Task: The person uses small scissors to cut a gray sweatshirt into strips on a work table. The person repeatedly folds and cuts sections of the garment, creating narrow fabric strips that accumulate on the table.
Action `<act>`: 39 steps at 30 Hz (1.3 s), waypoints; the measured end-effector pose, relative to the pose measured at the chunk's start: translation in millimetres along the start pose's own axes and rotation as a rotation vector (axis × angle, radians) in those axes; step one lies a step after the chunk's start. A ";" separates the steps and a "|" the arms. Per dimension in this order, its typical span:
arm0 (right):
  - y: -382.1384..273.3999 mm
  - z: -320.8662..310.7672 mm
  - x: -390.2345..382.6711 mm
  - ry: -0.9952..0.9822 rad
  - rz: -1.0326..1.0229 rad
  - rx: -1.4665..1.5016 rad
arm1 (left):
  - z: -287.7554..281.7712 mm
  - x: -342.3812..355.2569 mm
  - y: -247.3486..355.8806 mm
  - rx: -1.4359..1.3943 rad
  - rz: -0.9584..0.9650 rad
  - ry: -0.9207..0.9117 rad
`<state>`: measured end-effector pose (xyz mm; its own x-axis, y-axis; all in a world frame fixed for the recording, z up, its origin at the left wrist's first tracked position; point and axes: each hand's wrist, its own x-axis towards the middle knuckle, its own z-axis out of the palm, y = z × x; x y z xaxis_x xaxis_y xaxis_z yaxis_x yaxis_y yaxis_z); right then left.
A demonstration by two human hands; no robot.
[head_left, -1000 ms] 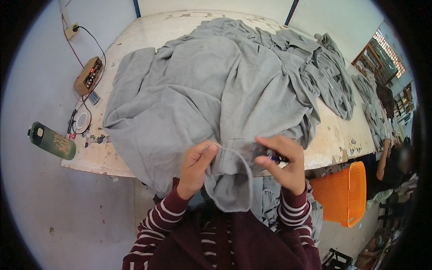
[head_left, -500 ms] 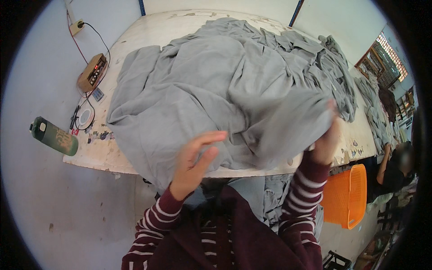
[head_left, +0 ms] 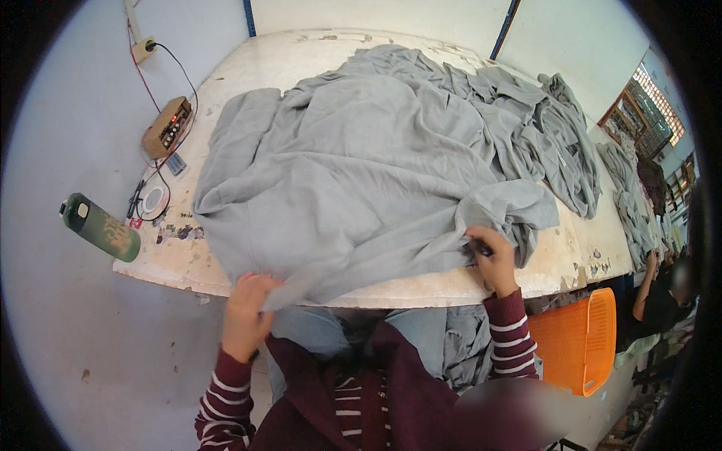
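Left grip (head_left: 250, 314): pinching an edge of the grey garment (head_left: 361, 199) at the front of the worktop (head_left: 568, 276); slightly blurred.
Right grip (head_left: 494, 259): fingers curled around a small dark tool (head_left: 483, 249), its kind too hidden to tell, fingertips against the fabric.
Grey garment: on the worktop, stretching between both grips and spreading well beyond them; a loose fold lies just past the right grip.
Green bottle (head_left: 101, 228): left of the left grip, well apart.
Control box (head_left: 167, 129): beyond the left grip, leftward.
Orange basket (head_left: 580, 342): right of the right grip, nearer the wearer.
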<state>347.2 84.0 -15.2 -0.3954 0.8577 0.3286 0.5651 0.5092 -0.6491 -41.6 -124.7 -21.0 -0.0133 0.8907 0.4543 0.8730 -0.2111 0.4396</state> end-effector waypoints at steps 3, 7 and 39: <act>-11.9 -34.5 -0.1 0.378 -0.135 0.027 | -40.3 8.9 -5.2 -0.085 -0.287 0.246; -32.3 -92.5 11.2 0.892 -0.422 -0.036 | -110.6 78.4 15.7 -0.133 -0.202 0.476; -115.2 61.7 47.8 -0.265 0.169 0.729 | 52.7 83.0 62.4 -1.277 -0.566 0.104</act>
<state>218.5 62.0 32.9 -0.5575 0.8271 0.0709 0.0525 0.1203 -0.9913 37.5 -42.6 3.3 -0.2952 0.9554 0.0103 -0.3030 -0.1038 0.9473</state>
